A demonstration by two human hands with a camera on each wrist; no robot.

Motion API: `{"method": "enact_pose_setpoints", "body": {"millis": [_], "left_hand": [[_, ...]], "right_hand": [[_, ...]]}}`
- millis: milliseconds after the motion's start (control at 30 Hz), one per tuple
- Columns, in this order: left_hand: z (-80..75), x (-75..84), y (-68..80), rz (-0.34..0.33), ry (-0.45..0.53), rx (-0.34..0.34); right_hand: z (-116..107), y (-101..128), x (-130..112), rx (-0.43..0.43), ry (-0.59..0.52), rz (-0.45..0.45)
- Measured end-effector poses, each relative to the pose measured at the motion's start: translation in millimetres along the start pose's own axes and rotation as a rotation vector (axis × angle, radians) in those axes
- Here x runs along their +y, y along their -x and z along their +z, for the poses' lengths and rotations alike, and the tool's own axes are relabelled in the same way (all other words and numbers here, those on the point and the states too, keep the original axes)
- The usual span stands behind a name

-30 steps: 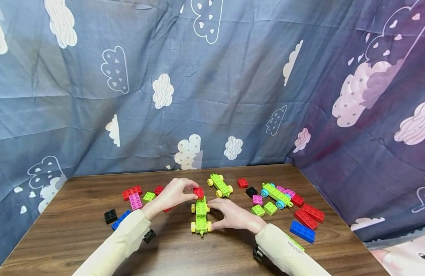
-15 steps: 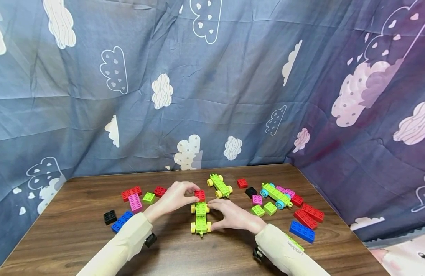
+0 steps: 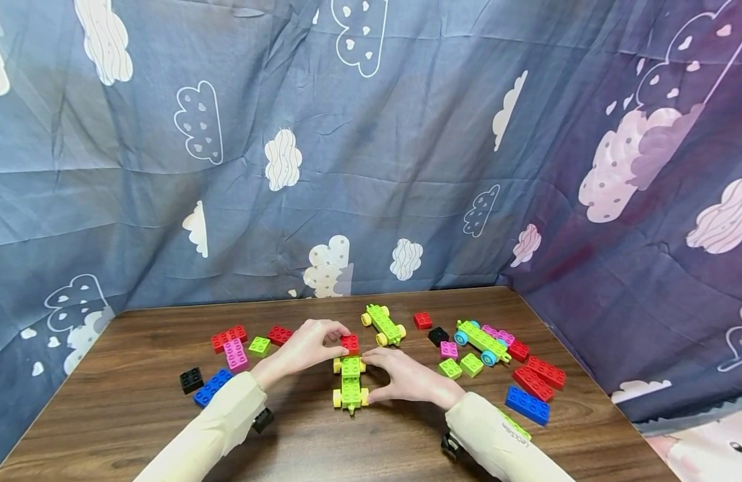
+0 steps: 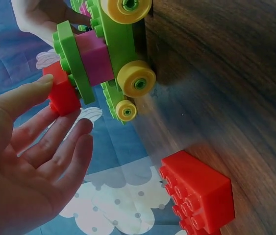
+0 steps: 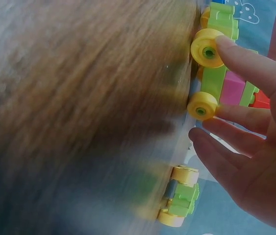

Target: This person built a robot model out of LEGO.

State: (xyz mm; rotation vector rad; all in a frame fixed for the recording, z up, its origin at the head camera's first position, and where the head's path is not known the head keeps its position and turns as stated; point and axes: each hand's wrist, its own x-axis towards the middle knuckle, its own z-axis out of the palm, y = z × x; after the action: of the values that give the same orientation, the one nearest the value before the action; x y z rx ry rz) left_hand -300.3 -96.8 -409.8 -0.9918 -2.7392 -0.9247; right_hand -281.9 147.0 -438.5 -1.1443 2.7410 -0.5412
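A blue cloth (image 3: pixel 371 167) printed with clouds hangs behind and to both sides of the wooden bench (image 3: pixel 136 402). Near the middle of the bench stands a green wheeled car (image 3: pixel 349 383) with yellow wheels, and the other things are placed from it. The left hand (image 3: pixel 305 347), at the car's far left, pinches a red brick (image 3: pixel 349 343) between thumb and fingertips on the car's far end. The right hand (image 3: pixel 407 376) lies against the car's right side, its fingers (image 5: pixel 245 61) spread and touching the wheels. A second green car (image 3: pixel 384 324) sits just beyond the first, and a third with blue wheels (image 3: pixel 483 341) lies well to its right. Loose red, pink, green, blue and black bricks lie on both sides of the car.
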Motion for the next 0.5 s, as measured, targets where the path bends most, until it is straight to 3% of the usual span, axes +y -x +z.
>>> {"method": "enact_pose_setpoints", "body": {"millis": [500], "left_hand": [[2.1, 2.7, -0.5, 0.017, 0.021, 0.0]], "right_hand": [[0.3, 1.7, -1.1, 0.023, 0.035, -0.019]]}}
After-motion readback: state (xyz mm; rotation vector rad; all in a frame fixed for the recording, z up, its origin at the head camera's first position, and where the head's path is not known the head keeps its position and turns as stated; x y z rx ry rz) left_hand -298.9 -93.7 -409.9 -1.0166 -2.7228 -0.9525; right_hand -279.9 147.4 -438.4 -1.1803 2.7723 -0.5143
